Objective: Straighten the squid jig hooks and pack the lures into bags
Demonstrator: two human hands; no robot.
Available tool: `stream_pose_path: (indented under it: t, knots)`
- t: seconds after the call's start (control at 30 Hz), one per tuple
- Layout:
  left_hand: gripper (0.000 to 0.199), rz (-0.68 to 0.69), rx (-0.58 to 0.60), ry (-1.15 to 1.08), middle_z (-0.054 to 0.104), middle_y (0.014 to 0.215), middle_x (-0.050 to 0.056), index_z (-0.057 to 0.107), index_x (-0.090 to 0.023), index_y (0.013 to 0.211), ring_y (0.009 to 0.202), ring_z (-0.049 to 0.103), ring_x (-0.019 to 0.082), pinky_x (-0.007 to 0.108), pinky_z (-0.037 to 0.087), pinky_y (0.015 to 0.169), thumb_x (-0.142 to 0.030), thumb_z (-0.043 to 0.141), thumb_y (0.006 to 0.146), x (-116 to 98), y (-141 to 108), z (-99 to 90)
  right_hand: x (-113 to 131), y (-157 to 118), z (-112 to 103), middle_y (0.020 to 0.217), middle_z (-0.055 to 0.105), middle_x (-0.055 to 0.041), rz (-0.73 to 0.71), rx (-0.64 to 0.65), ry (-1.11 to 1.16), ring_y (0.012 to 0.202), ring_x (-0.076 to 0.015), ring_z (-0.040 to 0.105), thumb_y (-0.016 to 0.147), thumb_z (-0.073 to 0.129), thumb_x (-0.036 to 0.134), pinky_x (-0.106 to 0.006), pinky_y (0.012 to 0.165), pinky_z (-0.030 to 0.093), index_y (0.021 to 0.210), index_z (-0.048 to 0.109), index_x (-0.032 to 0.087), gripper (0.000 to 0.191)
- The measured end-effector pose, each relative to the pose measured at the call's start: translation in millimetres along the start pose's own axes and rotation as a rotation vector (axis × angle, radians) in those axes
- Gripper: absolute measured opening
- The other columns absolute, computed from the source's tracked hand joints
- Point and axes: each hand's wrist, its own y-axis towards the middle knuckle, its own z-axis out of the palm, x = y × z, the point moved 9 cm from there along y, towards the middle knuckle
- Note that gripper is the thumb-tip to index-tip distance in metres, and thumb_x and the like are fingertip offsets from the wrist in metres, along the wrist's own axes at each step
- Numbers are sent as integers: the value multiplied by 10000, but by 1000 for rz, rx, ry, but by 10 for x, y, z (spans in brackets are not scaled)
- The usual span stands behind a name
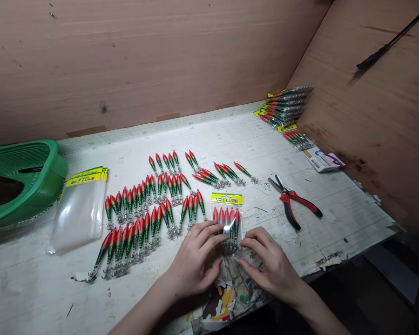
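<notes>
A clear bag (226, 199) with a yellow header lies near the table's front edge, holding several red-and-green lures (232, 218). My left hand (200, 256) rests on the bag's lower left side, fingers bent over it and thumb below. On the lower right, my right hand (265, 258) has its fingertips and thumb at the bag's edge, curved with a gap between them. Rows of loose lures (136, 200) with metal hooks spread to the left and behind. The bag's bottom end is partly hidden between my hands.
A green basket (52, 186) stands at the far left, beside a stack of clear header bags (78, 209). Red-handled pliers (293, 200) lie on the right of the table (202, 132). Filled packs (286, 107) and a white packet (323, 159) sit at the back right.
</notes>
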Motion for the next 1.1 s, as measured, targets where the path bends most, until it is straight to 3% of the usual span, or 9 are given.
stream_pose_path:
  t: [0.07, 0.17, 0.37, 0.47, 0.63, 0.77, 0.83, 0.93, 1.1]
  knots:
    - [428, 93, 69, 141, 594, 1347, 124, 531, -139, 1262, 1308, 462, 304, 499, 401, 1068, -165, 546, 835, -11, 62, 101, 66, 25, 88, 944, 579, -105, -43, -12, -126, 845, -226, 540, 840, 554, 136, -352, 688, 509, 999, 584, 163, 164]
    - [350, 177, 31, 235, 653, 1288, 90, 582, -142, 1216, 1277, 518, 285, 483, 400, 1088, -183, 535, 871, -12, 118, 157, 119, 49, 153, 962, 587, -127, -84, -33, -198, 838, -238, 522, 815, 491, 61, -368, 673, 490, 989, 609, 146, 227]
    - [255, 174, -42, 261, 701, 1196, 98, 643, -145, 1098, 1238, 560, 269, 478, 413, 1089, -230, 533, 885, -61, 154, 173, 172, 84, 144, 943, 604, -138, -137, -56, -253, 829, -237, 519, 843, 490, 60, -363, 668, 482, 977, 631, 125, 206]
    - [324, 187, -10, 295, 664, 1254, 127, 610, -118, 1179, 1283, 514, 271, 480, 411, 1090, -199, 499, 885, -81, 57, 131, 158, 27, 74, 946, 619, -139, -152, -55, -245, 844, -232, 529, 859, 485, 58, -360, 679, 494, 1005, 629, 113, 212]
    - [324, 406, -13, 415, 698, 1203, 65, 614, -163, 1211, 1185, 568, 205, 389, 420, 1079, -122, 462, 928, -194, -241, -28, 223, -182, -40, 1033, 694, -143, -360, 14, -305, 904, -244, 564, 901, 453, 50, -390, 722, 512, 1027, 659, 116, 250]
    - [238, 534, -15, 341, 736, 1108, 44, 672, -136, 1055, 1024, 618, 177, 330, 440, 1027, -138, 461, 946, -289, -296, -21, 326, -270, 28, 1039, 729, -153, -536, 70, -289, 879, -233, 608, 918, 457, 36, -368, 697, 533, 1050, 676, 80, 259]
    - [237, 469, -37, 249, 753, 1014, 49, 667, -131, 980, 958, 623, 173, 317, 470, 952, -130, 432, 959, -259, -239, -12, 296, -251, -4, 1017, 732, -161, -491, 21, -128, 864, -226, 626, 913, 469, 26, -356, 683, 545, 1071, 663, 75, 255]
    - [239, 251, -88, 80, 744, 893, 57, 635, -157, 946, 894, 612, 175, 317, 492, 838, -137, 399, 970, -107, -163, -10, 106, -212, -47, 1019, 718, -155, -290, -36, 129, 869, -211, 645, 905, 478, 22, -349, 691, 559, 1135, 622, 120, 288]
    - [160, 50, -139, -31, 715, 821, 43, 587, -196, 887, 839, 585, 189, 334, 482, 771, -90, 468, 908, 15, -181, 34, -16, -200, -66, 955, 707, -94, -144, -38, 213, 837, -198, 661, 890, 475, 28, -336, 695, 560, 1066, 602, 201, 277]
